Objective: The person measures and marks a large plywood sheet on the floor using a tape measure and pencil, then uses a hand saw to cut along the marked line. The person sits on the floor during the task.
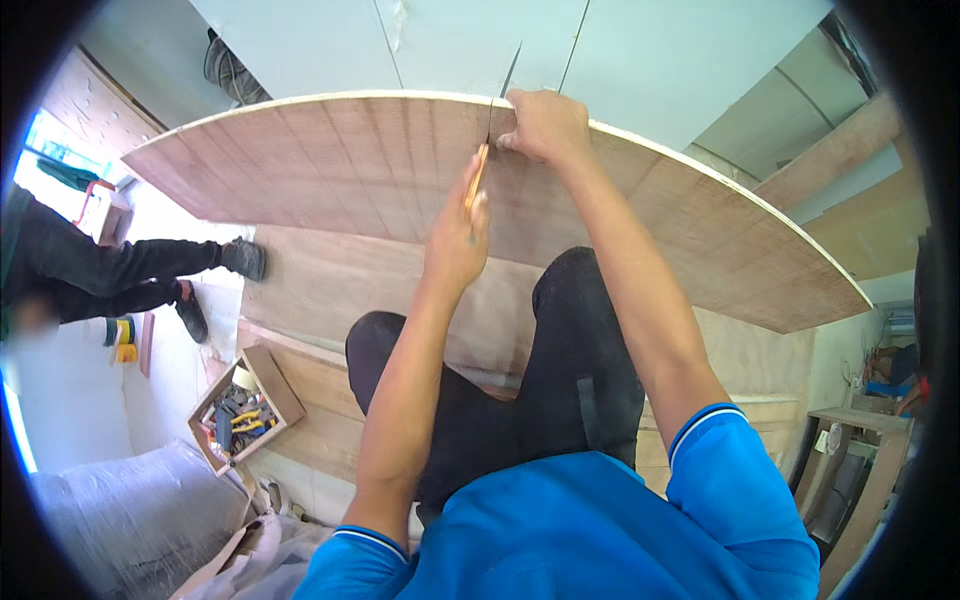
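A large reddish-brown plywood board (pixel 330 165) with a pale edge stands tilted on its long side in front of me. My left hand (pixel 458 235) is closed around the orange handle of a hand saw (pixel 478 178). The saw's thin blade crosses the board's upper edge near its middle, and its tip sticks out beyond. Just right of the blade, my right hand (pixel 545 122) grips that upper edge, thumb on the near face and fingers over the far side. Those fingertips are partly hidden.
Under and before my knees lies a wooden sheet (pixel 330 280). At left are a wooden tool box (pixel 285 385) with pliers and tape, a person's legs (pixel 130 265), and a plastic-wrapped bundle (pixel 150 510). A wooden stand (pixel 850 480) is at right; pale panels (pixel 680 60) rise beyond the board.
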Action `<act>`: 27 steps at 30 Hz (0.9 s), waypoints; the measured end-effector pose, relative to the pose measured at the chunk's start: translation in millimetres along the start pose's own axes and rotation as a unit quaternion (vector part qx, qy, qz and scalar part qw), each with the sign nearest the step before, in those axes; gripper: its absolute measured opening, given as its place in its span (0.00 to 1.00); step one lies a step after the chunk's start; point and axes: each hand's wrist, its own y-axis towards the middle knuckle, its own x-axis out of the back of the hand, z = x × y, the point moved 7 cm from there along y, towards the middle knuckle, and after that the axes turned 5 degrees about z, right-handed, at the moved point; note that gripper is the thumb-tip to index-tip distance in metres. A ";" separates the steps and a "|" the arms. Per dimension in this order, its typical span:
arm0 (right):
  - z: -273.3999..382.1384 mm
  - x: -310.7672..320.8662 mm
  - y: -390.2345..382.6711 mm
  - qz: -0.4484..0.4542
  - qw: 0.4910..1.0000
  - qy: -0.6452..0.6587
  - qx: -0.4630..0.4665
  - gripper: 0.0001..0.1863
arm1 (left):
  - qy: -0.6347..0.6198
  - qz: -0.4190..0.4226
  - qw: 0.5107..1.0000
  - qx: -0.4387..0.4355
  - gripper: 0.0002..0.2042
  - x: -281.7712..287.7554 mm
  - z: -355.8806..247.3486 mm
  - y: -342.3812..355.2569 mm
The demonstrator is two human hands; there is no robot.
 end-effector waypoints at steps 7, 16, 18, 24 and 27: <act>-33.7 -6.0 -5.1 -0.023 0.999 -0.015 -0.022 0.26 | 0.048 0.099 0.986 0.128 0.28 27.9 -56.4 -148.1; 4.7 -2.5 2.4 -0.002 1.000 -0.029 0.009 0.28 | 0.012 -0.004 1.000 0.022 0.27 0.1 2.4 11.4; -10.9 -6.4 2.9 0.007 0.999 -0.031 0.014 0.28 | 0.028 0.020 0.999 0.040 0.27 -0.8 -15.2 -20.9; -23.0 -8.0 -0.3 0.016 0.999 -0.020 -0.022 0.29 | 0.038 0.076 0.987 0.136 0.29 48.0 -77.0 -161.2; -18.6 -9.5 0.2 0.012 0.999 -0.025 -0.027 0.29 | 0.006 0.134 0.968 0.213 0.27 28.4 -56.7 -142.7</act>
